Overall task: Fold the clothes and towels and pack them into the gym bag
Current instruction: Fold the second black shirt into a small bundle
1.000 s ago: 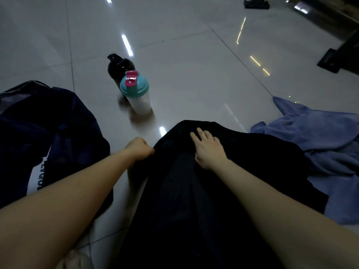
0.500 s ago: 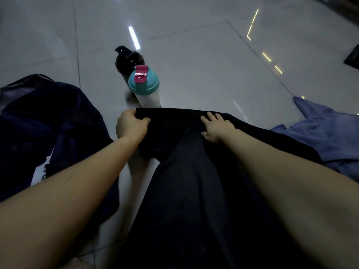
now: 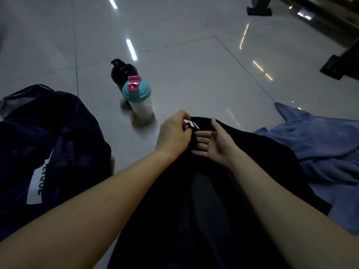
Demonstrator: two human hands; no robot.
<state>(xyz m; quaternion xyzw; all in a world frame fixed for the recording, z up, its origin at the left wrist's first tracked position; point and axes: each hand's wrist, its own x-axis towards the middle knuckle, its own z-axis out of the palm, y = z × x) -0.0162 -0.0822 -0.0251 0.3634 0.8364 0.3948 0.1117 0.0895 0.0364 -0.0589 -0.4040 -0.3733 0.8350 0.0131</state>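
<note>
A black garment [image 3: 194, 200] lies over my lap and runs forward across the floor. My left hand [image 3: 173, 133] pinches its far edge beside a small white tag [image 3: 191, 124]. Just to the right, my right hand [image 3: 215, 144] lies palm up with straight fingers under that same raised edge. A dark navy gym bag [image 3: 48, 144] with a white label sits slumped on the floor to my left. A blue towel [image 3: 322, 150] lies crumpled on the right, partly under the black garment.
Two shaker bottles stand on the tiled floor ahead of my hands: one white with a teal lid [image 3: 138, 99], one black [image 3: 123, 71] behind it. Dark equipment feet [image 3: 336, 67] stand at the far right. Bare glossy tiles stretch beyond the bottles.
Both hands have come together at the garment's far edge. My left hand has shifted right along it to the tag, and my right hand has turned palm up under the cloth.
</note>
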